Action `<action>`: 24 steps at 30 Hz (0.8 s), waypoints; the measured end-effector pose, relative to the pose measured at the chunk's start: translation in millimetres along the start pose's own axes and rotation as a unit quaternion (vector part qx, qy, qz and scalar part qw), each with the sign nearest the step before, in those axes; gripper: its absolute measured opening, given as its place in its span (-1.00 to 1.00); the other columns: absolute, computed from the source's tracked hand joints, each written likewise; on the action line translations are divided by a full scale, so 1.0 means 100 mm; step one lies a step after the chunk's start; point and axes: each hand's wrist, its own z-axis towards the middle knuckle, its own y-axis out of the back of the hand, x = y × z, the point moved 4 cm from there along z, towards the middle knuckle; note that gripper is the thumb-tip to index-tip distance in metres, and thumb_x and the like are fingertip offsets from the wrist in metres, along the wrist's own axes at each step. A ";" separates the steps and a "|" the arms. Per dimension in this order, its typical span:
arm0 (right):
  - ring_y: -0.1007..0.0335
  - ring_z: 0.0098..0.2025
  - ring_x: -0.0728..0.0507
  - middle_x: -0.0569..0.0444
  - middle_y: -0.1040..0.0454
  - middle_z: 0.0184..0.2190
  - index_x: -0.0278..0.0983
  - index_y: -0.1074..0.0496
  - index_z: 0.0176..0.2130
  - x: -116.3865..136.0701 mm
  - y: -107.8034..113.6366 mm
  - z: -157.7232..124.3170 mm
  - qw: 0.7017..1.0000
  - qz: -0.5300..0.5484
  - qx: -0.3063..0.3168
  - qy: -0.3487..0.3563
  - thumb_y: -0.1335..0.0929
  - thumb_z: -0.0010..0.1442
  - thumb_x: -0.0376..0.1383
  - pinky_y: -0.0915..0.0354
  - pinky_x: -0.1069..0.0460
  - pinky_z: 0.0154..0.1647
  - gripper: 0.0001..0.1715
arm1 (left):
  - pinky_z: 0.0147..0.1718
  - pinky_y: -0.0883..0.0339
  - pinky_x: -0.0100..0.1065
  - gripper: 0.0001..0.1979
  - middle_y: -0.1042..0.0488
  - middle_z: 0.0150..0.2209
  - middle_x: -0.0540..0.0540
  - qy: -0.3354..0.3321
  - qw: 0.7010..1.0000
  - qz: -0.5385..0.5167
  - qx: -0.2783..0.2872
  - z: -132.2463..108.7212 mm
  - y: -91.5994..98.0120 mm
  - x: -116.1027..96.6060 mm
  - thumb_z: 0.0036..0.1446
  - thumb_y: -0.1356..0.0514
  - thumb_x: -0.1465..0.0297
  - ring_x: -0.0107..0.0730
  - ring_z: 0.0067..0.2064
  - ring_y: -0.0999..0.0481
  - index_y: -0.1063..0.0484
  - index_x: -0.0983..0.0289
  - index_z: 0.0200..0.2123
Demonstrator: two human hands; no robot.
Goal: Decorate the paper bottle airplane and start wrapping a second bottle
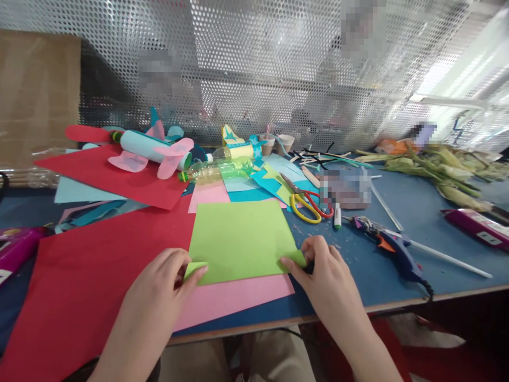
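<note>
A sheet of lime-green paper lies in front of me, its two near corners curled up. My left hand pinches the near left corner between thumb and fingers. At the near right corner, my right hand grips the paper the same way. Pink paper shows from under the green sheet's near edge. Large red paper spreads out beneath my left hand and forearm. Scissors with one yellow and one red handle rest just beyond the green sheet's right side.
A blue glue gun with a white glue stick lies on the right, near the table edge. A clear plastic bottle and a paper-wrapped bottle with pink wings stand behind. Dry husks and paper cups are at the back.
</note>
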 end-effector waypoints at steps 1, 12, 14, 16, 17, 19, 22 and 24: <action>-0.29 -0.43 -0.19 0.10 -0.33 -0.54 -0.18 -0.19 -0.29 0.00 0.00 0.00 1.000 0.001 0.000 0.000 -0.17 0.27 0.17 -0.15 0.01 -0.44 -0.51 | -0.59 -0.16 -0.39 -0.59 -0.33 -0.52 -0.02 -0.003 1.000 0.007 -0.007 -0.01 0.01 -0.01 0.28 0.03 0.02 -0.39 -0.54 -0.38 -0.23 0.19 -0.46; -0.28 -0.40 -0.19 0.09 -0.37 -0.52 -0.17 -0.18 -0.37 0.04 0.01 -0.01 1.000 -0.014 0.021 0.010 -0.22 0.30 0.04 -0.13 0.01 -0.43 -0.62 | -0.02 -0.41 -0.17 -0.60 -0.53 -0.07 0.10 -0.242 0.969 0.033 -0.023 -0.11 0.07 -0.43 0.31 0.08 0.54 -0.20 0.01 -0.47 -0.50 0.14 -0.06; -0.29 -0.40 -0.19 0.08 -0.38 -0.51 -0.17 -0.19 -0.37 0.05 0.01 -0.01 1.000 -0.014 0.021 0.013 -0.22 0.30 0.04 -0.13 0.00 -0.42 -0.62 | -0.07 -0.45 -0.26 -0.63 -0.56 -0.08 0.07 -0.271 0.963 -0.003 0.018 -0.15 0.03 -0.54 0.33 0.06 0.48 -0.27 -0.03 -0.51 -0.47 0.17 0.03; -0.29 -0.39 -0.19 0.08 -0.39 -0.51 -0.18 -0.20 -0.37 0.04 0.00 0.00 1.000 -0.012 0.024 0.014 -0.24 0.30 0.02 -0.14 0.00 -0.41 -0.63 | -0.13 -0.48 -0.26 -0.68 -0.58 -0.09 0.10 -0.270 0.962 -0.008 0.033 -0.19 -0.01 -0.62 0.32 -0.02 0.36 -0.25 -0.08 -0.54 -0.47 0.22 0.03; -0.29 -0.39 -0.19 0.09 -0.39 -0.51 -0.18 -0.21 -0.37 0.04 0.00 0.00 1.000 -0.010 0.027 0.012 -0.26 0.29 0.01 -0.15 0.00 -0.40 -0.64 | -0.15 -0.48 -0.24 -0.68 -0.59 -0.10 0.12 -0.266 0.964 -0.004 0.031 -0.20 -0.02 -0.64 0.31 -0.05 0.33 -0.23 -0.09 -0.55 -0.48 0.25 0.02; -0.28 -0.37 -0.19 0.09 -0.39 -0.51 -0.18 -0.24 -0.38 0.03 0.00 0.01 0.999 -0.006 0.034 0.013 -0.30 0.28 -0.04 -0.19 -0.02 -0.36 -0.68 | -0.18 -0.48 -0.22 -0.68 -0.59 -0.11 0.15 -0.263 0.965 0.008 0.012 -0.21 -0.03 -0.67 0.31 -0.05 0.31 -0.19 -0.10 -0.56 -0.49 0.27 -0.01; -0.30 -0.24 -0.23 -0.01 -0.45 -0.34 -0.20 -0.37 -0.33 0.08 0.10 -0.01 0.999 -0.008 -0.010 0.031 -0.31 0.29 -0.17 -0.26 -0.08 -0.25 -0.81 | -0.21 -0.48 -0.19 -0.67 -0.59 -0.11 0.17 -0.256 0.967 0.019 -0.003 -0.22 -0.04 -0.68 0.31 -0.02 0.32 -0.15 -0.10 -0.56 -0.49 0.29 -0.02; -0.28 -0.09 -0.27 -0.10 -0.43 -0.14 -0.20 -0.46 -0.21 0.20 0.20 -0.07 0.995 -0.004 -0.075 0.065 -0.29 0.31 -0.28 -0.27 -0.14 -0.12 -0.86 | -0.21 -0.47 -0.18 -0.68 -0.59 -0.12 0.17 -0.250 0.968 0.019 -0.005 -0.23 -0.04 -0.69 0.31 -0.02 0.31 -0.13 -0.10 -0.56 -0.49 0.29 -0.05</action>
